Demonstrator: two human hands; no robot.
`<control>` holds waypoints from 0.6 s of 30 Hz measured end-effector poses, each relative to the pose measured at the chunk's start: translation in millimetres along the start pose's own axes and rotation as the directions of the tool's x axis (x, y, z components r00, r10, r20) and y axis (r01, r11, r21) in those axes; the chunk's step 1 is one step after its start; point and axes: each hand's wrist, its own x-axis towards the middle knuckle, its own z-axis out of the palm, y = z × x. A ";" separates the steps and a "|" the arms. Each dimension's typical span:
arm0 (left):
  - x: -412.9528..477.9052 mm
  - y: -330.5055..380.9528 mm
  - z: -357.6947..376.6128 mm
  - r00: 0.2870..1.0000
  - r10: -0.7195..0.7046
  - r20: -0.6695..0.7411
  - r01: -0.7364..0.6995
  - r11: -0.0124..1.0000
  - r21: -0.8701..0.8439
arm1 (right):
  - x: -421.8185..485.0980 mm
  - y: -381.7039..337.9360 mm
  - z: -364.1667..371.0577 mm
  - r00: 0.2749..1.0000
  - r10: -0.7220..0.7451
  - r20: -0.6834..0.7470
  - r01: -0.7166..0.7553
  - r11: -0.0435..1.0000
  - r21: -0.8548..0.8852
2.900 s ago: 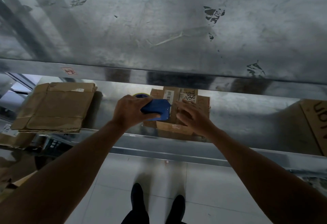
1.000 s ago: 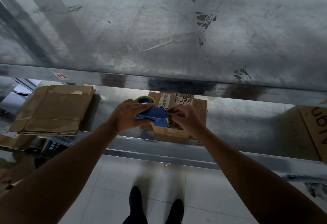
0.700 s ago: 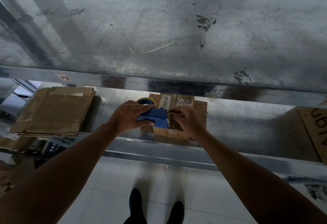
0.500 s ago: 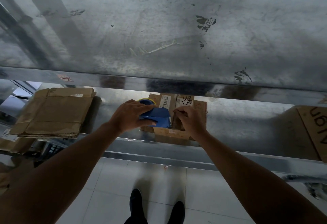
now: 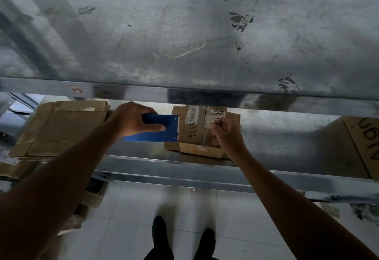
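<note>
The left hand had its fingers wrapped round a blue flat-sided plastic tape dispenser, hiding its far end, just beside the left edge of a small brown cardboard box. The right hand lay curled tight on that box's top; whether it pinched anything I could not tell. A large brown carton ran off the right edge. Both stood on the lower grey metal shelf, beneath a scuffed upper shelf, above pale floor tiles. I counted two hands, one dispenser, one small box, one carton, one flattened cardboard pile, two dark shoes.
</note>
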 end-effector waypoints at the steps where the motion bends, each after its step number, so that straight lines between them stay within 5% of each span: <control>1: 1.9 2.8 0.6 0.998 -0.010 0.068 0.008 1.000 0.026 | -4.5 0.5 -1.5 1.000 0.014 -0.005 -0.014 1.000 -0.006; 6: 4.8 9.5 13.7 0.971 -0.061 0.230 0.060 0.998 0.012 | -27.9 10.2 -1.6 0.997 0.067 -0.037 -0.068 0.997 -0.026; 18: 12.3 15.2 19.9 0.956 0.010 0.295 0.012 0.997 -0.073 | -49.6 40.6 11.7 0.952 -0.037 -0.303 -0.020 0.983 -0.181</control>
